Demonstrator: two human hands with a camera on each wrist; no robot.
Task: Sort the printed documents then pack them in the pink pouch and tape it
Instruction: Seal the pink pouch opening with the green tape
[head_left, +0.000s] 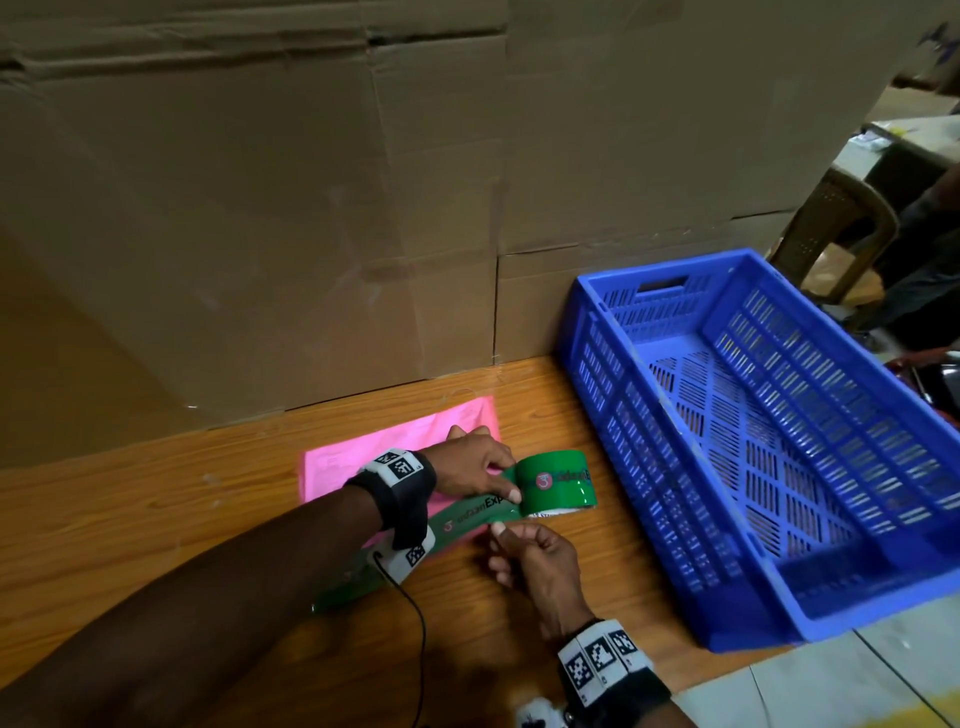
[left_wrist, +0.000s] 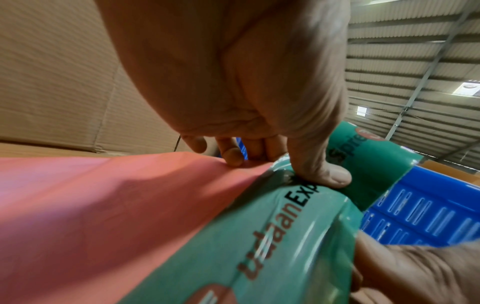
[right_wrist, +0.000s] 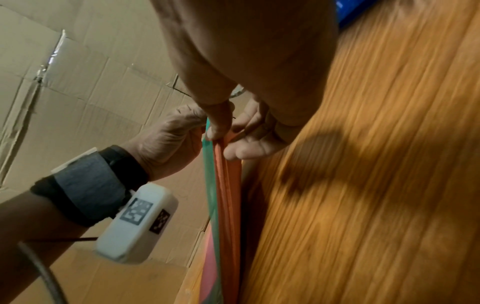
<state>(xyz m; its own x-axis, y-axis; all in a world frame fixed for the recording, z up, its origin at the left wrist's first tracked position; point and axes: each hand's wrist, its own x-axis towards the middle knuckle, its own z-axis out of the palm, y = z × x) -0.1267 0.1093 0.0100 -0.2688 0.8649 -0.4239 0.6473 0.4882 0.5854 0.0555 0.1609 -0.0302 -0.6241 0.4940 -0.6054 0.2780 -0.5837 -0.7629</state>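
Observation:
The pink pouch (head_left: 363, 462) (left_wrist: 103, 205) lies flat on the wooden table (head_left: 156, 519). A green printed tape strip (head_left: 467, 517) (left_wrist: 272, 236) (right_wrist: 209, 185) runs along its near right edge to the green tape roll (head_left: 558, 483) (left_wrist: 374, 164), which stands just off the pouch's corner. My left hand (head_left: 498, 483) (left_wrist: 298, 170) has its thumb down on the tape beside the roll and its curled fingers on the pouch. My right hand (head_left: 501, 543) (right_wrist: 223, 139) pinches the taped pouch edge (right_wrist: 226, 195). No documents show.
A blue slotted crate (head_left: 665, 270) stands to the right, close to the roll. A cardboard wall (head_left: 260, 208) rises just behind the pouch. A black cable (head_left: 415, 623) trails from my left wrist. A brown chair (head_left: 841, 223) stands far right.

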